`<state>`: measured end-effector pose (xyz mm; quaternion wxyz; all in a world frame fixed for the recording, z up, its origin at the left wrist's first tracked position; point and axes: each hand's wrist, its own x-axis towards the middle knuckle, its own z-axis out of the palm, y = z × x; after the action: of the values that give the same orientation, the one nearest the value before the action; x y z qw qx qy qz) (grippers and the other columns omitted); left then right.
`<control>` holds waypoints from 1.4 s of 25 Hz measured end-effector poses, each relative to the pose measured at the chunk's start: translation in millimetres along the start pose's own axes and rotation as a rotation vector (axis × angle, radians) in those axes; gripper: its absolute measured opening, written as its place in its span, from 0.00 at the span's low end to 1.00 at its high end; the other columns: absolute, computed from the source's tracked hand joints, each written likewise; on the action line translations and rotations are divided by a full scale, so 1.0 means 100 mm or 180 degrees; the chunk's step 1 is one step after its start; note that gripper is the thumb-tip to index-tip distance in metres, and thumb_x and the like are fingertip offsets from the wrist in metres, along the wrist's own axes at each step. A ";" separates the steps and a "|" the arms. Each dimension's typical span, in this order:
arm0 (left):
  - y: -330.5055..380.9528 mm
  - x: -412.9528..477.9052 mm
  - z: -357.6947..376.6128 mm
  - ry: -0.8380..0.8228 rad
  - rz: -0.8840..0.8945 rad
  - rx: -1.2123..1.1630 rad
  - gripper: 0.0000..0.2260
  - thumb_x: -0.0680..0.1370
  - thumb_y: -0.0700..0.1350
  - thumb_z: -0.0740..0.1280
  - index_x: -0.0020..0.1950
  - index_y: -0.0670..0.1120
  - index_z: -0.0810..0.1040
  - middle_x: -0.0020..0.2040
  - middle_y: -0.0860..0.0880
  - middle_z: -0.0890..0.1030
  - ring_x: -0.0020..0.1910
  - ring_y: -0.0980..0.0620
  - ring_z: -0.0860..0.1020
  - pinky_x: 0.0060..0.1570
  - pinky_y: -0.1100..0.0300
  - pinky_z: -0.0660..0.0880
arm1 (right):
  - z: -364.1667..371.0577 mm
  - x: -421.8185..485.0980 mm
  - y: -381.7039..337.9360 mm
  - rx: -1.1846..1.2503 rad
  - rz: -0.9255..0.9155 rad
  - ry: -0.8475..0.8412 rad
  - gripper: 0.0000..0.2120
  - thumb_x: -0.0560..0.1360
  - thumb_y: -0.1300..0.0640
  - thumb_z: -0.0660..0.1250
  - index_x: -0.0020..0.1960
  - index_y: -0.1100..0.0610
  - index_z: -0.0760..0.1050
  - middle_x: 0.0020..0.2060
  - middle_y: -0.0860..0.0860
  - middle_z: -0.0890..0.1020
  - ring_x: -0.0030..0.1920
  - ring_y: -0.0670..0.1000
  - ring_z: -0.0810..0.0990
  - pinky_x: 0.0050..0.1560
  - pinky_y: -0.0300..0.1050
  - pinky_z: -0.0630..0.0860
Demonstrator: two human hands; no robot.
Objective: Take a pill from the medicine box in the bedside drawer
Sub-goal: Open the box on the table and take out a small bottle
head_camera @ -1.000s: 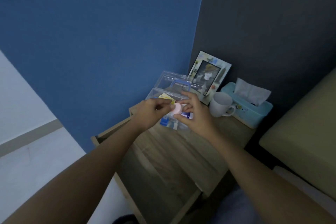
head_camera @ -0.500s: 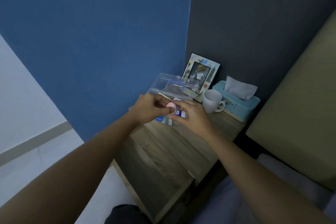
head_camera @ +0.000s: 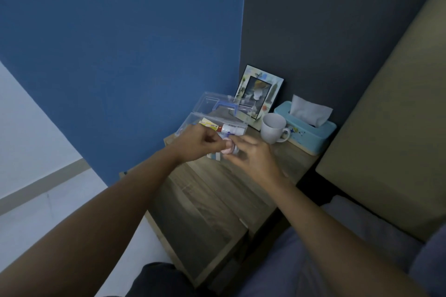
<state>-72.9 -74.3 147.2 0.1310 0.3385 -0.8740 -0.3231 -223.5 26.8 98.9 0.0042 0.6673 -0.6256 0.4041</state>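
Observation:
A clear plastic medicine box [head_camera: 193, 119] stands on the wooden bedside table [head_camera: 212, 195], its lid [head_camera: 212, 101] with a blue handle tipped back open. Inside lie a yellow packet [head_camera: 209, 124] and a white tube [head_camera: 231, 129]. Just in front of the box both hands meet on a small pill bottle with a pink cap [head_camera: 227, 148]. My left hand [head_camera: 195, 143] pinches the cap from the left. My right hand [head_camera: 252, 155] grips the bottle's body, mostly hiding it. No loose pill is visible.
A photo frame [head_camera: 259, 94] leans on the dark wall behind the box. A white mug [head_camera: 274, 128] and a light blue tissue box [head_camera: 311, 132] stand to the right. A padded headboard [head_camera: 391, 128] and the bed lie further right; a blue wall rises on the left.
Both hands stay together on the pink-capped bottle and have drifted slightly lower, closer to the box front. The view itself has shifted a little.

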 end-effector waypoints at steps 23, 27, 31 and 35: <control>-0.17 0.22 0.70 -0.0166 -0.0082 -0.0024 0.18 0.71 0.60 0.68 0.37 0.44 0.80 0.34 0.43 0.83 0.36 0.51 0.81 0.40 0.56 0.75 | 0.17 -0.50 0.40 -0.0222 0.0584 0.0344 0.19 0.67 0.52 0.76 0.54 0.59 0.81 0.41 0.57 0.85 0.41 0.56 0.84 0.38 0.48 0.81; -0.20 0.26 0.83 -0.0086 -0.0372 -0.0474 0.21 0.75 0.60 0.63 0.29 0.47 0.78 0.27 0.48 0.81 0.25 0.61 0.77 0.31 0.70 0.72 | 0.24 -0.60 0.51 -0.0368 0.0629 0.0416 0.20 0.66 0.54 0.77 0.55 0.62 0.81 0.44 0.58 0.85 0.43 0.57 0.84 0.43 0.46 0.81; -0.32 0.26 0.90 0.0167 -0.0721 -0.1695 0.08 0.73 0.51 0.67 0.35 0.52 0.79 0.37 0.51 0.82 0.36 0.59 0.79 0.36 0.71 0.74 | 0.30 -0.69 0.65 0.0183 0.1149 0.0416 0.20 0.66 0.54 0.77 0.55 0.61 0.81 0.48 0.57 0.84 0.47 0.53 0.82 0.50 0.43 0.78; -0.57 0.17 1.09 0.0093 -0.0976 -0.1683 0.10 0.71 0.46 0.71 0.50 0.47 0.76 0.46 0.50 0.81 0.46 0.53 0.79 0.46 0.59 0.76 | 0.39 -0.86 0.87 0.0441 0.1662 -0.0096 0.20 0.68 0.54 0.75 0.57 0.61 0.80 0.51 0.57 0.82 0.51 0.53 0.81 0.53 0.42 0.76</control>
<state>-105.7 -66.2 27.8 0.1768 0.4252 -0.6963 -0.5505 -266.0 59.6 -17.9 -0.1551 0.4881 -0.7474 0.4233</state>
